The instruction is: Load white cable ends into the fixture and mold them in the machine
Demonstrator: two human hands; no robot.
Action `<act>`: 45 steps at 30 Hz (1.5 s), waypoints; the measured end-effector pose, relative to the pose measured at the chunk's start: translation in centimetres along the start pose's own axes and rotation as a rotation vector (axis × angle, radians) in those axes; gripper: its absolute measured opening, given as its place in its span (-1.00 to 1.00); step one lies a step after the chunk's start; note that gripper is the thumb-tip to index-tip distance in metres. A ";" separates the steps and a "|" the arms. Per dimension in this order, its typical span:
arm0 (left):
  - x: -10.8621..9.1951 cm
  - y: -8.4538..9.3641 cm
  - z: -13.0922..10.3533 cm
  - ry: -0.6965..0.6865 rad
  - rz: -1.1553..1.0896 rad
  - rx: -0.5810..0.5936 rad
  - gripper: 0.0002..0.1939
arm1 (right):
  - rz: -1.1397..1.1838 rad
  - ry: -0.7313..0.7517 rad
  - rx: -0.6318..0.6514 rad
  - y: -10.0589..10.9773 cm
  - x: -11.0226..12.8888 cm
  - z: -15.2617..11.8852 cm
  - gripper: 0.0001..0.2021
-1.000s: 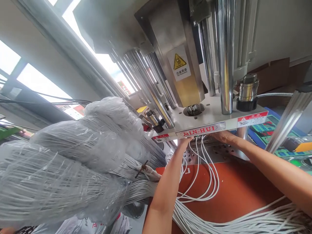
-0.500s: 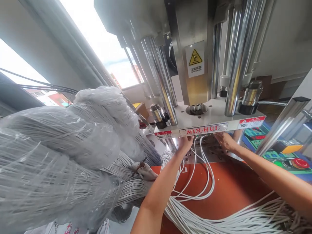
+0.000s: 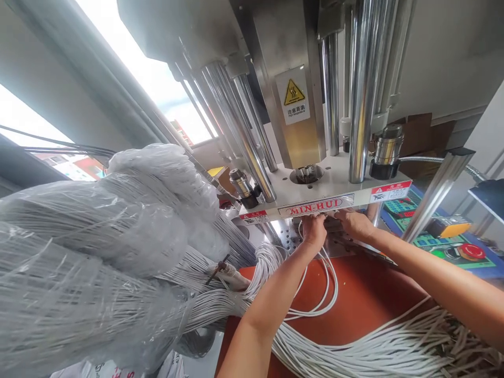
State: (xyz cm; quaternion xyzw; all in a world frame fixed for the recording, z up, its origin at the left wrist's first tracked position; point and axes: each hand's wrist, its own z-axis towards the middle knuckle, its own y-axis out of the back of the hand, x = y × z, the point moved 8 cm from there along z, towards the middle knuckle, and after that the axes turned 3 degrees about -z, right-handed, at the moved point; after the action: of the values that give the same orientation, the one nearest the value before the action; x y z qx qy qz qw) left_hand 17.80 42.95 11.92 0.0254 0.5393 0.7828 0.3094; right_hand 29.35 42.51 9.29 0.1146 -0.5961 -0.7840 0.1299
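Cannot tell the grip of either hand, whether released or closed on something: find the fingertips lost under the front edge of the white press plate [image 3: 338,181]. See the left hand [image 3: 315,228] curled just below the brand strip [image 3: 316,206], with looped white cables [image 3: 336,286] passing behind and below its wrist, and the right hand [image 3: 357,224] just beside it, bent inward beneath the same edge. Trace the loops from there out over the far edge of the orange worktop [image 3: 366,283], then back toward its left edge; note a thick cable bundle [image 3: 342,362] across its near side, spreading toward the near right corner.

Probably best to work by touch here, gently, with both hands low and well clear of the plate's underside. Leave the loops slack, to avoid a likely tug beneath the plate. Treat the brass-coloured block [image 3: 305,149] above as hot, going by its warning label [image 3: 293,94]. Keep the right forearm off the control panel [image 3: 423,241] and its red button [image 3: 471,251]. Withdraw both hands fully before any motion of the plate.
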 end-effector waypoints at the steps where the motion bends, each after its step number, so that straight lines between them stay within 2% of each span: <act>1: -0.6 0.1 -0.2 -0.051 0.044 0.000 -0.77 | 0.008 0.000 -0.008 0.4 0.2 -0.2 -0.70; 4: -1.7 0.3 -1.0 -0.157 0.122 -0.002 -0.75 | 0.032 0.001 -0.028 1.2 0.4 -0.6 -0.53; 10: -0.9 1.6 -3.4 -0.144 0.017 -0.008 -0.64 | 0.065 -0.007 -0.046 1.4 -0.1 -0.6 -0.36; 13: -0.5 2.4 -4.8 -0.153 -0.044 -0.028 -0.65 | 0.027 0.037 -0.034 1.4 0.5 -1.0 -0.32; 16: -0.1 3.4 -5.2 -0.116 -0.078 -0.073 -0.67 | -0.046 0.089 0.002 1.5 1.1 -1.2 -0.34; 20: 0.2 3.9 -4.5 -0.046 -0.007 -0.095 -0.65 | -0.082 0.108 0.044 1.9 1.9 -0.8 -0.34; 25: -0.1 3.3 -4.2 -0.091 0.086 -0.042 -0.64 | -0.119 0.063 0.051 2.2 3.4 0.1 -0.38; 28: 0.2 3.4 -4.7 -0.125 0.022 -0.044 -0.63 | -0.101 0.039 0.091 1.9 3.6 0.6 -0.38; 32: 2.3 4.8 -5.5 -0.034 -0.123 -0.132 -0.76 | -0.081 0.040 0.170 1.6 3.0 1.3 -0.35; 35: 4.2 5.7 -5.9 0.049 -0.114 -0.173 -0.71 | -0.105 0.071 0.202 1.9 3.5 1.9 -0.40; 42: 5.6 5.4 -5.4 0.054 0.064 -0.073 -0.46 | -0.170 0.062 0.247 2.0 6.1 2.4 -0.49; 45: 5.1 4.7 -5.2 0.018 0.151 0.000 -0.41 | -0.152 0.075 0.227 1.9 6.2 2.5 -0.52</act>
State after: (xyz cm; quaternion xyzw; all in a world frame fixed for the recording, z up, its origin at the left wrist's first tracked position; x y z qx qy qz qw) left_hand 9.57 40.16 12.29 0.0590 0.5385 0.8041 0.2448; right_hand 22.82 42.20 11.67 0.2026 -0.6653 -0.7142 0.0783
